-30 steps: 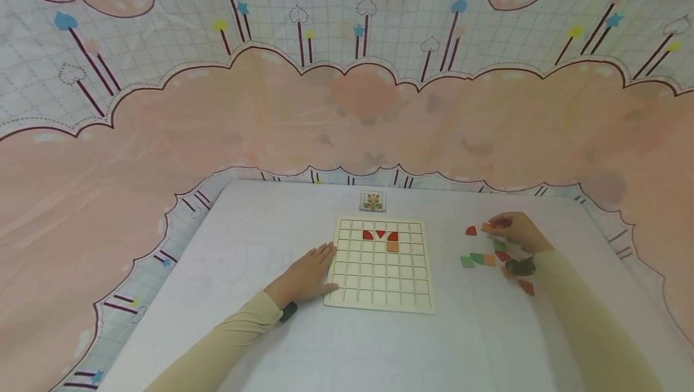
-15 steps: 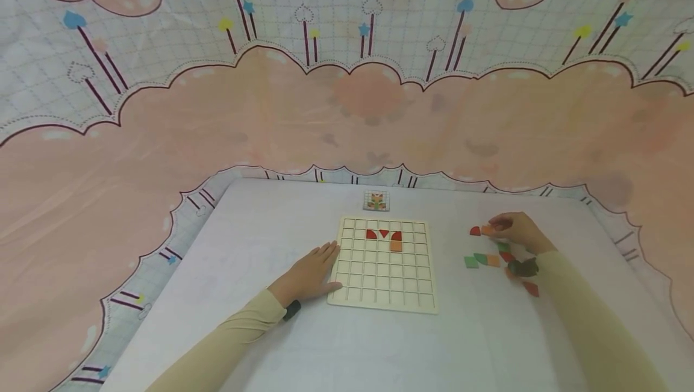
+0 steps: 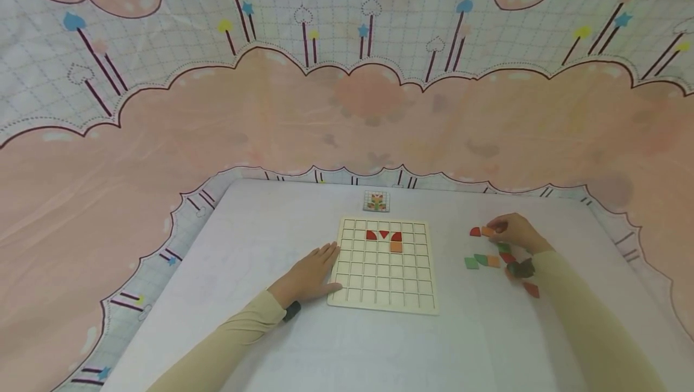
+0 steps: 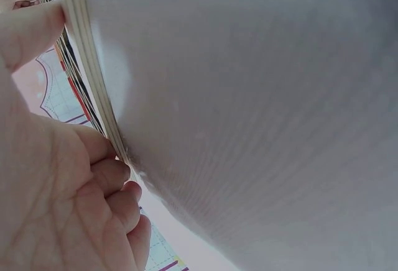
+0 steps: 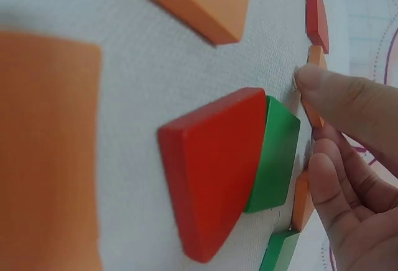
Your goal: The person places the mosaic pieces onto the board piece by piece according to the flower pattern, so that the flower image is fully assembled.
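The cream grid board [image 3: 382, 283] lies in the middle of the table in the head view. On it sit two red quarter-round tiles, a small red triangle tile [image 3: 384, 234] and an orange square tile [image 3: 396, 247]. My left hand [image 3: 306, 274] rests along the board's left edge, thumb and fingertips touching its side [image 4: 93, 53]. To the right, my right hand [image 3: 515, 232] pinches an orange tile [image 3: 488, 231], thumb on it in the right wrist view [image 5: 316, 91]. A red tile [image 3: 475, 231] lies just beside that tile.
Several loose tiles lie below the right hand, among them a green square [image 3: 472, 263], an orange one [image 3: 493, 261] and a red one [image 5: 214, 171]. A small pattern card [image 3: 376, 201] is behind the board. Printed cloth [image 3: 271, 115] hangs behind the white table [image 3: 271, 211].
The orange tile at my right fingertips has shifted slightly toward the red tile beside it. My left hand stays at the board's edge. The head view has swung a little.
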A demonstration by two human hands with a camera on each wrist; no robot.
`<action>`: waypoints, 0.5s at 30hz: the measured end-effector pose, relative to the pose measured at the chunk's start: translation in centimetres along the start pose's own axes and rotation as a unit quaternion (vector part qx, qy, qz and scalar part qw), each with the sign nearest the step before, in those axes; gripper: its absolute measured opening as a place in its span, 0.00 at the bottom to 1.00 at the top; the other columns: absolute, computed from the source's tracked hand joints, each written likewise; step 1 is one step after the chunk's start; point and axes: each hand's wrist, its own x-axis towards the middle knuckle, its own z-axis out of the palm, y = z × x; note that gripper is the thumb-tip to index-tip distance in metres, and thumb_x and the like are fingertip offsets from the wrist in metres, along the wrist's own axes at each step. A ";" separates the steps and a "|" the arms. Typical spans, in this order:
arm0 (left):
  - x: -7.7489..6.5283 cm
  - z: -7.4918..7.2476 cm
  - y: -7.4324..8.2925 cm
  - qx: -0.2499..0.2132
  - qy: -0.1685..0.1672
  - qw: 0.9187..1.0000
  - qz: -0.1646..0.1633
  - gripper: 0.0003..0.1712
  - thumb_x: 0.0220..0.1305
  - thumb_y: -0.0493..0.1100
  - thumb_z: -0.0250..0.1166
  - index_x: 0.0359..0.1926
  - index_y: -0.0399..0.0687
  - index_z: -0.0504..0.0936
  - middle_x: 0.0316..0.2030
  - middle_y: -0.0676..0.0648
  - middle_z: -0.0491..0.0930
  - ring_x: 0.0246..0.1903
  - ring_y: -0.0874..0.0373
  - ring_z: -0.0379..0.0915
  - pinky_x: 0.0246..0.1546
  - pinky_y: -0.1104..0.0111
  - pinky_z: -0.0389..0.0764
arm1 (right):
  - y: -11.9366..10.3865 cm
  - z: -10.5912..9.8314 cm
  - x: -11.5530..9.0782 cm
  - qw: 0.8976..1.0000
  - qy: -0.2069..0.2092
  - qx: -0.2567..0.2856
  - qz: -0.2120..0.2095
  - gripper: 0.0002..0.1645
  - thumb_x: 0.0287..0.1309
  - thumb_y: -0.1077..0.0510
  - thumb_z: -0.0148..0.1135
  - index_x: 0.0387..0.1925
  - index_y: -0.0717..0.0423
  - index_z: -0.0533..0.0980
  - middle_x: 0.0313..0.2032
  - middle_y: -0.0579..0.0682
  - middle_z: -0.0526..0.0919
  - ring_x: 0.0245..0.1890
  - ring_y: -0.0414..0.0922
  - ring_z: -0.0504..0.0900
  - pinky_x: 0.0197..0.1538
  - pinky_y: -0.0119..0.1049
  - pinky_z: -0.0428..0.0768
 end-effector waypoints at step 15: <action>-0.1 0.0 0.1 -0.003 0.001 1.000 0.000 0.50 0.64 0.68 0.50 0.72 0.38 0.50 0.73 0.40 0.50 0.73 0.49 0.45 0.72 0.58 0.54 | -0.1 0.0 -0.1 1.000 -0.004 -0.008 -0.002 0.20 0.51 0.60 0.67 0.45 0.69 0.77 0.41 0.65 0.81 0.42 0.56 0.76 0.48 0.51 0.77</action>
